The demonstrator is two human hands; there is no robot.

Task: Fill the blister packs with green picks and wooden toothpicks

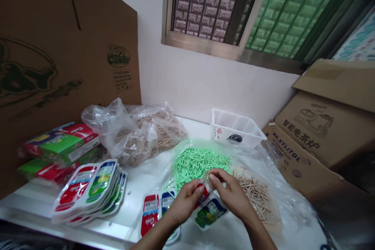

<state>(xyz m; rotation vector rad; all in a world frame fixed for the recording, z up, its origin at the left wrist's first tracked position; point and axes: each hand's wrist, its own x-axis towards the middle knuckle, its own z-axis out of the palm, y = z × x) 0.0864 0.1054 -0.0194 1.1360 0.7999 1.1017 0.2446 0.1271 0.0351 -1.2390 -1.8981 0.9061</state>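
Note:
My left hand [184, 201] is closed on the edge of a red-and-green printed candy pack [211, 213], thumb on its red half. My right hand [231, 191] pinches a few thin brown sticks [206, 175] at the top of that pack; its fingertips partly hide them. Beneath my left wrist lies another candy pack [150, 215] with a red "Cola" half, partly covered by my forearm. Just beyond my hands is a heap of light green sticks [202, 162] on clear plastic. To the right of my right hand, loose brown sticks [254, 195] are spread out.
A stack of candy packs [88, 191] lies at the left, with red-and-green boxes [63, 142] behind it. A clear bag of brown sticks [146, 133] and a white plastic basket [238, 129] stand toward the wall. Large cardboard boxes [99, 47] flank both sides.

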